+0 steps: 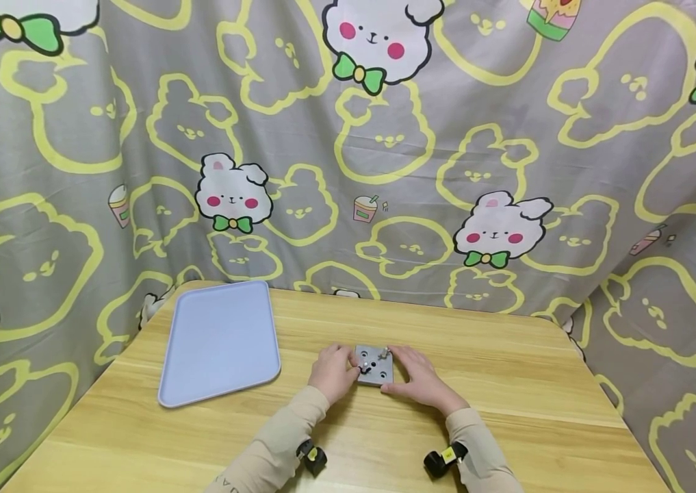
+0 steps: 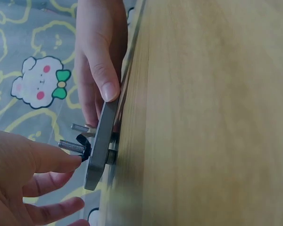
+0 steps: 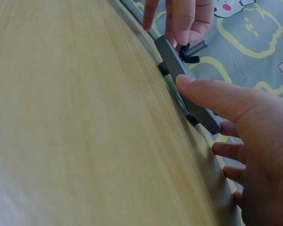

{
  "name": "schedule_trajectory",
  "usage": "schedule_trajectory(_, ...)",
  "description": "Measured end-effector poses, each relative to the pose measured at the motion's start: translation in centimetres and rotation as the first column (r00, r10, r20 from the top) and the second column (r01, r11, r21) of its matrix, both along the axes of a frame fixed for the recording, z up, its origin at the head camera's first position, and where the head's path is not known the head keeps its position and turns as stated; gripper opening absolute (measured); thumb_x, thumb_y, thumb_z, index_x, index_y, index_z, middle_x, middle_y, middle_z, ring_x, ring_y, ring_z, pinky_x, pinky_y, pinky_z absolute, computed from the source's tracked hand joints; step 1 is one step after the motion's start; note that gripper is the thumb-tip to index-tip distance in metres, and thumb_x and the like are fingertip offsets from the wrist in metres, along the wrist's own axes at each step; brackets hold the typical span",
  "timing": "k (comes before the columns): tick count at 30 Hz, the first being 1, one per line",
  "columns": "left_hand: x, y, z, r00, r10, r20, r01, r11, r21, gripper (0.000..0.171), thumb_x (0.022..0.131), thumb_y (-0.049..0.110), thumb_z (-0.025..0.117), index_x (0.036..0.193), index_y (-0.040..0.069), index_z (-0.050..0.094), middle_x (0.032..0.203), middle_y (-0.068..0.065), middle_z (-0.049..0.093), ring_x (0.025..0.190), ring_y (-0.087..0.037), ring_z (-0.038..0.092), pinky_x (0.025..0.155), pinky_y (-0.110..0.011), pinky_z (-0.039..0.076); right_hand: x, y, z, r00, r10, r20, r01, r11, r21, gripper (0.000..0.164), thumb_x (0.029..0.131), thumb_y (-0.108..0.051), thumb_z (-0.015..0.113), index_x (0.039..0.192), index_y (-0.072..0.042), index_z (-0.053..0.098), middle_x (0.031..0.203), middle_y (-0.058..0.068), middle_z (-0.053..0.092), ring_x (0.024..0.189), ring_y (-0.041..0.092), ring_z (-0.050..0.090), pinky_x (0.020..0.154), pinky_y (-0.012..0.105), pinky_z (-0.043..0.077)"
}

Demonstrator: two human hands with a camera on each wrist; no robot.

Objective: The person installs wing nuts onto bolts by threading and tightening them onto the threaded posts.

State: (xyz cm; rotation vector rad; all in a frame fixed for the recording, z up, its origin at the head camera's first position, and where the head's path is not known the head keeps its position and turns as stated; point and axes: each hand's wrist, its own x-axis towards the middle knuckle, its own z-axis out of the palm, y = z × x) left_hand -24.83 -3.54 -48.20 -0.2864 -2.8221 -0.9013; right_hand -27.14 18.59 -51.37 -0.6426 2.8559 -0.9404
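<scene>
A square grey metal plate point(image 1: 376, 377) lies on the table between both hands, raised on short round feet in the wrist views. A threaded bolt point(image 2: 70, 146) sticks up from it with a black wing nut point(image 2: 86, 148) at its base. My left hand point(image 1: 332, 373) pinches this wing nut with its fingertips; its other fingers are spread apart. My right hand point(image 1: 424, 383) grips the right side of the plate, thumb point(image 3: 188, 81) on the near edge. A second, silver-coloured bolt point(image 1: 383, 353) with a fitting stands at the plate's far right corner. Dark holes show in the top face.
A light blue tray point(image 1: 221, 342) lies on the left of the wooden table point(image 1: 508, 438). Behind and beside the table hangs a grey curtain point(image 1: 298, 137) printed with cartoon animals. Both wrists carry small black cameras.
</scene>
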Motion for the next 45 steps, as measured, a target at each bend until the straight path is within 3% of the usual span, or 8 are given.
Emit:
schedule_trajectory(5,0.08,0.03,0.12,1.0,0.0,0.009,0.0,1.0,0.003,0.017,0.081,0.019,0.076,0.072,0.017,0.061,0.106,-0.009,0.065,0.103,-0.034,0.059,0.079,-0.049,0.052,-0.02,0.02,-0.04,1.0,-0.002,0.006,0.002,1.0,0.0,0.091,0.08,-0.05,0.073,0.151,-0.01,0.033,0.156,0.017,0.034,0.147,0.042,0.022,0.12,0.062,0.01)
schedule_trajectory(9,0.24,0.07,0.38,0.999,-0.033,0.019,0.033,0.999,-0.007,0.006,0.08,0.017,0.076,0.083,0.016,0.07,0.11,-0.009,0.065,0.107,-0.036,0.058,0.082,-0.052,0.051,-0.02,0.03,0.0,1.0,-0.001,0.005,0.001,1.0,0.002,0.091,0.08,-0.05,0.073,0.151,-0.01,0.033,0.156,0.017,0.035,0.147,0.042,0.022,0.12,0.062,0.011)
schedule_trajectory(15,0.38,0.09,0.6,0.996,-0.08,0.04,0.082,0.995,-0.051,0.023,0.079,0.02,0.077,0.1,0.016,0.073,0.117,-0.009,0.064,0.112,-0.036,0.056,0.085,-0.053,0.05,0.0,0.0,0.19,1.0,-0.001,0.008,0.001,1.0,-0.001,0.09,0.08,-0.049,0.073,0.151,-0.011,0.034,0.156,0.016,0.035,0.147,0.042,0.022,0.12,0.062,0.011)
schedule_trajectory(22,-0.02,0.1,0.13,0.999,-0.038,-0.019,0.038,0.999,-0.025,0.007,0.083,0.015,0.074,0.086,0.017,0.068,0.11,-0.009,0.065,0.106,-0.035,0.059,0.078,-0.049,0.053,-0.11,-0.03,0.23,1.0,-0.005,0.004,0.005,1.0,0.004,0.09,0.08,-0.05,0.073,0.151,-0.011,0.034,0.156,0.015,0.035,0.148,0.041,0.021,0.12,0.062,0.011)
schedule_trajectory(29,-0.05,0.06,-0.03,1.0,0.008,-0.023,-0.008,1.0,-0.001,0.02,0.081,0.015,0.074,0.072,0.017,0.056,0.096,-0.005,0.062,0.097,-0.03,0.059,0.07,-0.043,0.051,-0.16,-0.06,0.0,1.0,-0.004,-0.006,0.004,1.0,-0.009,0.092,0.08,-0.05,0.073,0.151,-0.009,0.033,0.156,0.017,0.035,0.147,0.042,0.022,0.12,0.062,0.011)
schedule_trajectory(36,0.27,0.09,0.34,0.999,-0.033,0.013,0.033,0.999,0.005,0.008,0.079,0.013,0.075,0.081,0.015,0.068,0.106,-0.009,0.064,0.106,-0.034,0.058,0.079,-0.05,0.051,0.02,-0.09,0.04,1.0,-0.001,0.0,0.001,1.0,-0.005,0.091,0.08,-0.051,0.073,0.151,-0.01,0.034,0.156,0.016,0.035,0.147,0.042,0.022,0.12,0.062,0.012)
schedule_trajectory(40,0.31,0.16,0.57,0.996,-0.078,0.034,0.078,0.997,-0.011,0.018,0.078,0.017,0.077,0.095,0.015,0.072,0.115,-0.011,0.064,0.112,-0.036,0.056,0.087,-0.054,0.049,-0.02,-0.03,0.29,1.0,-0.002,-0.01,0.002,1.0,-0.018,0.09,0.08,-0.049,0.073,0.151,-0.01,0.035,0.156,0.016,0.036,0.147,0.042,0.023,0.12,0.062,0.012)
schedule_trajectory(45,0.3,0.16,0.2,0.998,-0.065,0.016,0.065,0.998,-0.012,0.013,0.081,0.016,0.075,0.094,0.015,0.071,0.116,-0.012,0.064,0.111,-0.037,0.057,0.083,-0.054,0.051,0.0,0.06,0.13,1.0,0.011,-0.015,-0.011,1.0,-0.006,0.09,0.08,-0.049,0.073,0.15,-0.009,0.035,0.155,0.017,0.037,0.146,0.043,0.024,0.119,0.063,0.012)
